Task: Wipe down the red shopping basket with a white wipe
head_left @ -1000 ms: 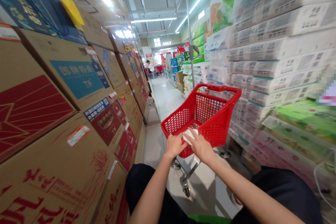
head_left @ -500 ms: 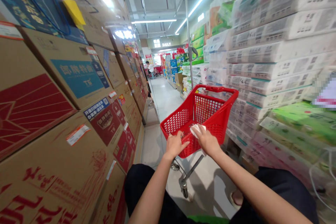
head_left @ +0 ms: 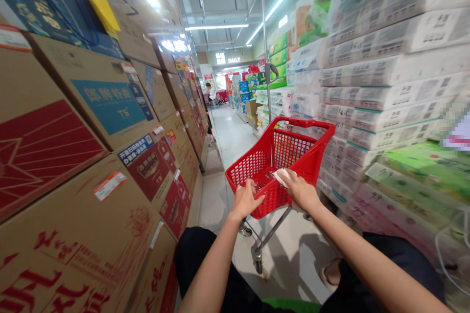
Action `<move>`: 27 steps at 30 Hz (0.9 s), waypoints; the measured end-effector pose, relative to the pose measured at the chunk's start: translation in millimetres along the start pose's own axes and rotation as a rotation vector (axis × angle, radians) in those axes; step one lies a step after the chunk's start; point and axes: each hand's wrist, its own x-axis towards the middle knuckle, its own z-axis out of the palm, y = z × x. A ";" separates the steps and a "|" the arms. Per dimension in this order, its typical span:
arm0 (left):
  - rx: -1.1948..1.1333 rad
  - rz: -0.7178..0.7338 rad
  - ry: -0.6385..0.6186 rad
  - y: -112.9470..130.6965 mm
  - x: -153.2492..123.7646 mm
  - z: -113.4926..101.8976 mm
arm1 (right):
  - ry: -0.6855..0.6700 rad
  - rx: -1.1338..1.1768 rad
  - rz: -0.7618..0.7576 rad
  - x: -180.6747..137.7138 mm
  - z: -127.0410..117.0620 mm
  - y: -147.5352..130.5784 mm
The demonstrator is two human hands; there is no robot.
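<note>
A red plastic shopping cart [head_left: 293, 154] stands in the aisle just in front of me. My left hand [head_left: 245, 200] curls over the near rim of the cart's basket. My right hand [head_left: 301, 192] presses a white cloth [head_left: 283, 176] onto the same rim, further right. The basket looks empty as far as I can see. My dark trousers show below both arms.
Stacked cardboard boxes [head_left: 91, 146] wall the left side of the narrow aisle. Wrapped tissue packs [head_left: 385, 88] are piled high on the right, close to the cart. A metal pole [head_left: 266, 58] rises behind the cart. A person [head_left: 211, 95] sits far down the aisle.
My right hand has slid the white cloth rightward along the cart's near rim. The left hand has stayed on the rim.
</note>
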 end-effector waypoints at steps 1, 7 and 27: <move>0.010 0.001 0.002 0.8 0.3 0.9 | -0.009 -0.006 0.013 -1.5 0.6 -5.4; 0.087 0.056 -0.014 0.4 1.3 0.2 | -0.054 0.047 -0.177 -26.5 -1.8 -69.4; 0.135 0.043 -0.027 2.3 0.5 0.5 | -0.044 0.083 -0.257 -22.1 0.9 -64.5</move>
